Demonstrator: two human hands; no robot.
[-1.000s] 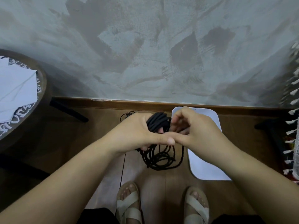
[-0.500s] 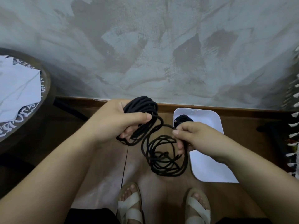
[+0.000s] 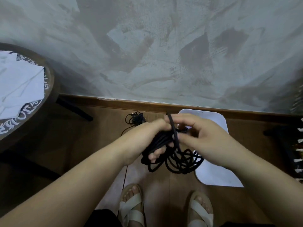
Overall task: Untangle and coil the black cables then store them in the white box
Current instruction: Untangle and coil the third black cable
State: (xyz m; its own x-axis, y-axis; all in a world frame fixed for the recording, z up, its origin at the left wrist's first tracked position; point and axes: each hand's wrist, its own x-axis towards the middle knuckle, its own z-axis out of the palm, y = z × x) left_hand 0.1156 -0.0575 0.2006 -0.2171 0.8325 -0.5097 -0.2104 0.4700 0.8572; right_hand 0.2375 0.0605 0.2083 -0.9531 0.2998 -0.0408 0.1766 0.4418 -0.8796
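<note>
My right hand (image 3: 201, 136), grip pinched on a strand (image 3: 173, 128), has swung back to the thick black cable bundle (image 3: 157, 141) clamped in my left hand (image 3: 142, 138) above the wooden floor (image 3: 98, 136), beside the white rounded plastic box (image 3: 218, 174), adding another loop, though loose turns still dangle.

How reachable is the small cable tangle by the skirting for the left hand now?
Probably not yet: the left hand grips the cable bundle, so its fingers are full. The floor tangle lies just beyond, nothing visibly between.
</note>
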